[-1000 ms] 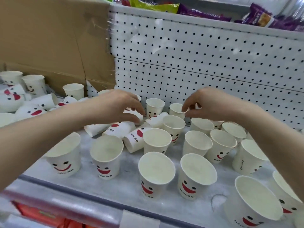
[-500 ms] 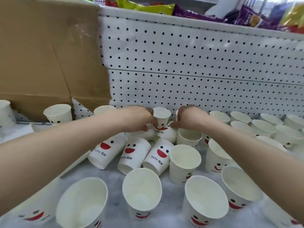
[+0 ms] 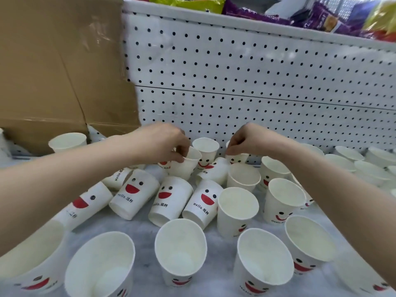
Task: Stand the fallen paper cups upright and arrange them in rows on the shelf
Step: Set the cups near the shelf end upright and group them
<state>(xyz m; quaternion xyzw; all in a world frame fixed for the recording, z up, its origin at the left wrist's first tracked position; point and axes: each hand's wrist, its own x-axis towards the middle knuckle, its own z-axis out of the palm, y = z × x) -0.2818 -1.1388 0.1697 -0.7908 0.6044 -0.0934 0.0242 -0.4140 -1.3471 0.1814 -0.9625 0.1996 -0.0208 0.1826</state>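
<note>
upright cups crowding front and right, fallen cups mid-shelf, pegboard behind

Left hand pinches a tilted cup by its rim; right hand apparently pinches a second cup just right of that grip.

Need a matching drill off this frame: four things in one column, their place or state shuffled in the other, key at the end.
Things
1. left-hand cup
2. "Hello" cup in the middle
3. front centre cup
4. cardboard box

Places or states
A. standing upright, mouth up
B. back left, covering part of the pegboard
C. tilted, rim pinched between fingers and thumb
D. lying on its side

Pairs: 1-C, 2-D, 3-A, 4-B
</note>
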